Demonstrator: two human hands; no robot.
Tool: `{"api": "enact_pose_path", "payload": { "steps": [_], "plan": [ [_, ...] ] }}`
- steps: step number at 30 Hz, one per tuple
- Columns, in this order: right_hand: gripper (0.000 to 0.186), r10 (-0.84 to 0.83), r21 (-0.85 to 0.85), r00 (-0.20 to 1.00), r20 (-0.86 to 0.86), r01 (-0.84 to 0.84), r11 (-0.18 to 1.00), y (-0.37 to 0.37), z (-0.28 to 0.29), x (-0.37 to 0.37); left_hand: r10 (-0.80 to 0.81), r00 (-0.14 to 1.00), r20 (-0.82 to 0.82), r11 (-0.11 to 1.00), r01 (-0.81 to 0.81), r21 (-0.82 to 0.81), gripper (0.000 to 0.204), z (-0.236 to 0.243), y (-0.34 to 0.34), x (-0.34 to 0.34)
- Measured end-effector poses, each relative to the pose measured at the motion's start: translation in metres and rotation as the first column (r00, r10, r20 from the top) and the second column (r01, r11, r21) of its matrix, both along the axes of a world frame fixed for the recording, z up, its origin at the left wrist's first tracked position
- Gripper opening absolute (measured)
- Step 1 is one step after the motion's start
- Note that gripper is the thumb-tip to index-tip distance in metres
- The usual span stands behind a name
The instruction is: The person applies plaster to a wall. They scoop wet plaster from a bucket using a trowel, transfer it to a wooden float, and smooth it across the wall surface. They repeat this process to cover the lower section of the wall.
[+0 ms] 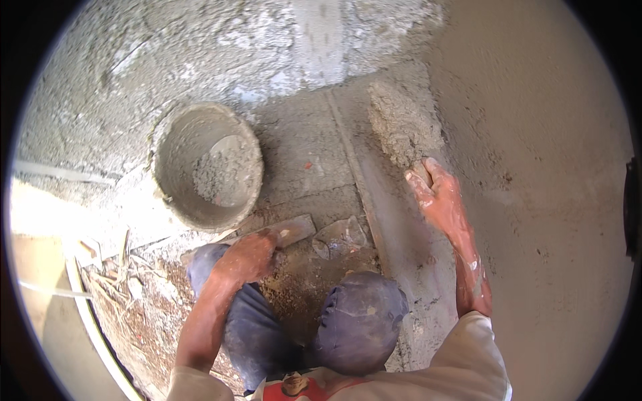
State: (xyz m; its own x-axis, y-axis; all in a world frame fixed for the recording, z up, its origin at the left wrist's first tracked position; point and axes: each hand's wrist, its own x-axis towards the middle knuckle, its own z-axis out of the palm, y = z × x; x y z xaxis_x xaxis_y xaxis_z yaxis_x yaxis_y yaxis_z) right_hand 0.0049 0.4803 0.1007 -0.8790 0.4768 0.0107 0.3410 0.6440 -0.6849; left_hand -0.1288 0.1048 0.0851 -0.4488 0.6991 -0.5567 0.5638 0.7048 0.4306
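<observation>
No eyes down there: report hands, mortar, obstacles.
Left hand over long, flat, mortar-smeared board. Right hand at near edge of rough grey mortar heap, grip unclear. Round grey-caked bucket beyond left hand, away from heap.

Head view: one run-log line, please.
left hand: on board | right hand: at mortar lump | bucket: grey mix inside
</observation>
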Motion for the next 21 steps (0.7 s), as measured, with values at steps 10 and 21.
{"api": "enact_pose_path", "payload": {
  "steps": [10,21],
  "plan": [
    [0.022,0.487,0.548,0.869,-0.085,-0.367,0.751,-0.166,0.018,-0.142,-0.061,0.997,0.054,0.984,0.070,-0.163,0.032,-0.028,-0.004,-0.014],
    [0.017,-0.557,-0.540,0.798,0.232,0.582,0.608,-0.063,-0.113,0.134,0.021,0.999,-0.044,0.995,-0.025,-0.095,0.030,0.003,-0.037,-0.008]
  ]
}}
